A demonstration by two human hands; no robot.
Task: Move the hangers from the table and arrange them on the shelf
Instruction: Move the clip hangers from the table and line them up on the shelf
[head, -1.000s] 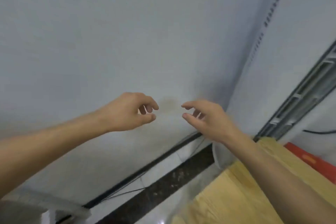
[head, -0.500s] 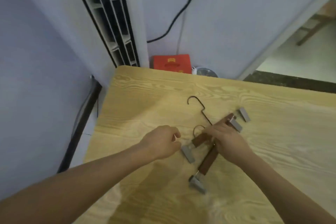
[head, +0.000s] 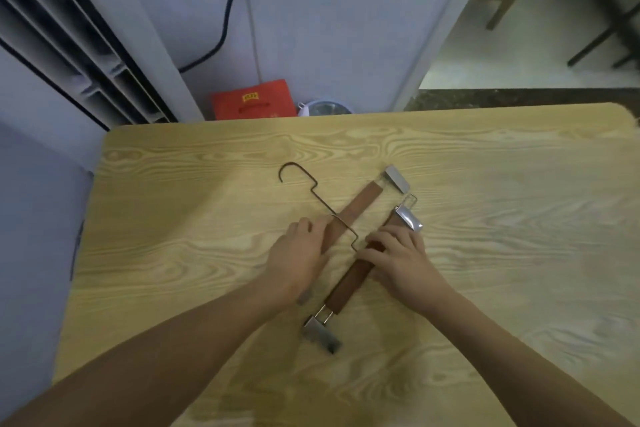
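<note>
Two wooden clip hangers lie crossed on the table point(head: 485, 184). The left hand point(head: 301, 256) curls its fingers round the far hanger point(head: 360, 206), whose hook runs out beyond the fingertips. The right hand point(head: 398, 253) grips the near hanger point(head: 349, 282), its bar reaching back below the fingers.

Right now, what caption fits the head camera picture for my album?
Left hand and right hand press two brown wooden clip hangers on the light wood-grain table.
</note>
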